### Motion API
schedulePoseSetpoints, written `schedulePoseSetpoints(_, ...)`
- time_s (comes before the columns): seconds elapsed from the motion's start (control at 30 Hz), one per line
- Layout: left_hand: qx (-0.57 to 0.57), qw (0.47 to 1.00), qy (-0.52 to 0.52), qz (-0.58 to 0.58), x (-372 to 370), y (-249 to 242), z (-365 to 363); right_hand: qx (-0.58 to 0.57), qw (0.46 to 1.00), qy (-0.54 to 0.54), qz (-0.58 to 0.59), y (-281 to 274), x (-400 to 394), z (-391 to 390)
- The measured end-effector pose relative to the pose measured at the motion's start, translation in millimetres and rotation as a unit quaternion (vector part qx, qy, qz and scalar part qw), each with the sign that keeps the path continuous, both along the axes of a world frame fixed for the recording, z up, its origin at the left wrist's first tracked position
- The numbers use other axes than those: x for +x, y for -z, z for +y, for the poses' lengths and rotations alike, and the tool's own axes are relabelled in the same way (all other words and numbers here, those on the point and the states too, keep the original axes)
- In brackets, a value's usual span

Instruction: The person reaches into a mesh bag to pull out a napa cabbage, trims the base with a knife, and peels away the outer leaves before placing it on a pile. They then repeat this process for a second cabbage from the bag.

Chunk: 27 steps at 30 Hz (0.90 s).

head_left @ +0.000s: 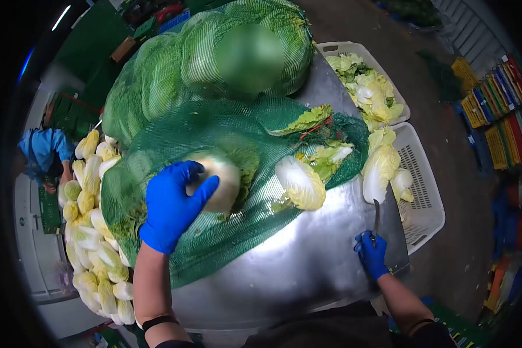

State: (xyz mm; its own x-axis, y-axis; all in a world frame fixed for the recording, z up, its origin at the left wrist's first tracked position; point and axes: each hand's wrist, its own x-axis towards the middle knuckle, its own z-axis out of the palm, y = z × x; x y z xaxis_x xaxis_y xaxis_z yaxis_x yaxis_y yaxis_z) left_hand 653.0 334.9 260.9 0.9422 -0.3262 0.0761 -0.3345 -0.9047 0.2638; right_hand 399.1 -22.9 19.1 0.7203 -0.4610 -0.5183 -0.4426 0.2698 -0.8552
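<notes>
My left hand (pixel 177 203), in a blue glove, is over the green mesh bag (pixel 174 133), thumb and fingers spread beside a pale, blurred cabbage (pixel 223 182). It is hard to tell whether the fingertips touch that cabbage. My right hand (pixel 372 253), also gloved in blue, is closed round the handle of a knife (pixel 377 217) at the right side of the metal table (pixel 284 267). The blade points up toward a trimmed cabbage (pixel 380 173). Another cabbage (pixel 301 182) lies on the mesh, with a loose leaf (pixel 329 159) behind it.
Full mesh sacks of cabbages (pixel 156 78) stand at the back. Many cabbages (pixel 98 243) are piled left, near a person in blue (pixel 43 151). Two white crates sit right: one with leaves (pixel 405 104), one nearer (pixel 435 217). Coloured crates (pixel 499 98) stand far right.
</notes>
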Motion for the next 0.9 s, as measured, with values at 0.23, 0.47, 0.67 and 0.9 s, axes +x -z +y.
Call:
schedulePoseSetpoints(0.23, -0.170, 0.979, 0.088, 0.073, -21.4, 108.2, -21.5, -0.017, 0.999, 0.011, -0.042, 3.6, -3.3, -3.0)
schedulePoseSetpoints(0.47, -0.269, 0.945, 0.058, 0.176, -162.7, 135.2, -57.4, -0.025, 0.998, -0.023, -0.045, 8.1, -6.9, -5.7)
schedulePoseSetpoints(0.67, -0.434, 0.827, -0.148, 0.325, -261.1, 174.5, -55.8, -0.021, 0.997, -0.075, -0.001, -14.0, -0.3, -11.1)
schedulePoseSetpoints(0.9, -0.185, 0.981, -0.026, 0.046, -261.0, 108.0, -104.5, -0.330, 0.919, -0.155, -0.153, -59.1, -53.2, 6.3)
